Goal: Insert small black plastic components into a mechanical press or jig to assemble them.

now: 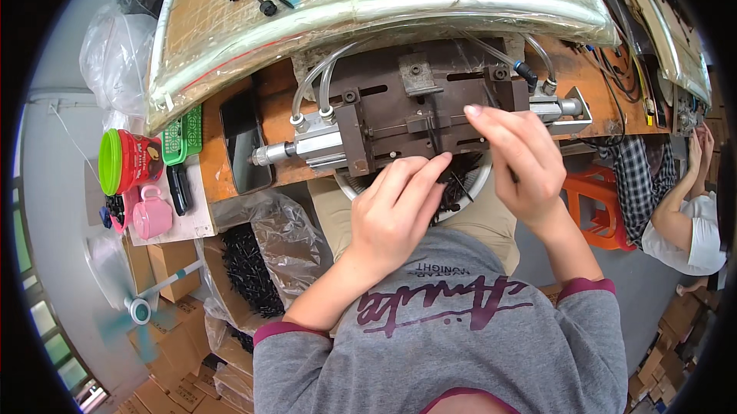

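Observation:
A dark metal fixture is in front of me, with a small centre block and a silver air cylinder on its left end. A thin black rod-like part lies across the centre block. My left hand is at the fixture's near edge, its fingers closed together at the rod's lower end. My right hand is raised at the right of the block, fingers curled together. Beside its fingertips shows a thin dark sliver; whether it is held I cannot tell. Below, a pale-rimmed bowl in my lap contains black parts.
Behind the fixture, a plastic-wrapped cardboard tray bears several black knobbed rods. At left are a phone, a green basket, a red tub, a pink cup and a fan. A co-worker sits at right by an orange stool.

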{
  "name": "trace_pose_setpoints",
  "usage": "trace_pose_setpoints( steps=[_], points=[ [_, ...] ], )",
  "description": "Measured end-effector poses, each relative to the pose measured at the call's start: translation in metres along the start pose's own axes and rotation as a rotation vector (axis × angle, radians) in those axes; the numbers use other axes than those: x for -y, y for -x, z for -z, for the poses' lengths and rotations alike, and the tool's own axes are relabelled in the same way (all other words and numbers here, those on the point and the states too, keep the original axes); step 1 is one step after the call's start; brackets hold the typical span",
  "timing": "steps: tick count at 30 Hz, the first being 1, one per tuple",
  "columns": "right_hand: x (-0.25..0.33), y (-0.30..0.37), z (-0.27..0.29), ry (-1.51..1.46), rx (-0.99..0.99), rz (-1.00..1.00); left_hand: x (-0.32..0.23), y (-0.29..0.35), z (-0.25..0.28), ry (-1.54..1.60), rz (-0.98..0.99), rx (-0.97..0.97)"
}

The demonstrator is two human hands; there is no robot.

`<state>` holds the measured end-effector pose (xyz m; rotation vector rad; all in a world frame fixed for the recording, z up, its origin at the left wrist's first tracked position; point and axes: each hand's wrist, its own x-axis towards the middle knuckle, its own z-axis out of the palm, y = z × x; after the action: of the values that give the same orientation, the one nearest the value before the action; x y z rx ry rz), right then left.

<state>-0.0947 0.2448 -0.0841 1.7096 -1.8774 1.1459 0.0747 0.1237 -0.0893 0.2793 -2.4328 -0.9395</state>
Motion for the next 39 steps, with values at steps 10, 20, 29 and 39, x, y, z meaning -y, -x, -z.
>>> trace_pose_setpoints(
  steps=[10, 20, 29, 39],
  points=[
    [0.010, -0.004, 0.023, -0.217, 0.068, -0.199, 0.016, -0.006, -0.016, -0.438, -0.202, 0.099],
    [0.022, 0.025, 0.011, -0.152, 0.149, -0.289, 0.011, -0.062, 0.023, -0.314, -0.238, 0.006],
    [0.030, 0.028, -0.030, 0.116, 0.328, -0.105, 0.047, -0.203, 0.058, -0.598, -0.211, -0.070],
    [0.020, 0.006, -0.015, -0.005, 0.383, -0.168, 0.055, -0.201, 0.072, -0.540, -0.188, -0.044]
  ],
)
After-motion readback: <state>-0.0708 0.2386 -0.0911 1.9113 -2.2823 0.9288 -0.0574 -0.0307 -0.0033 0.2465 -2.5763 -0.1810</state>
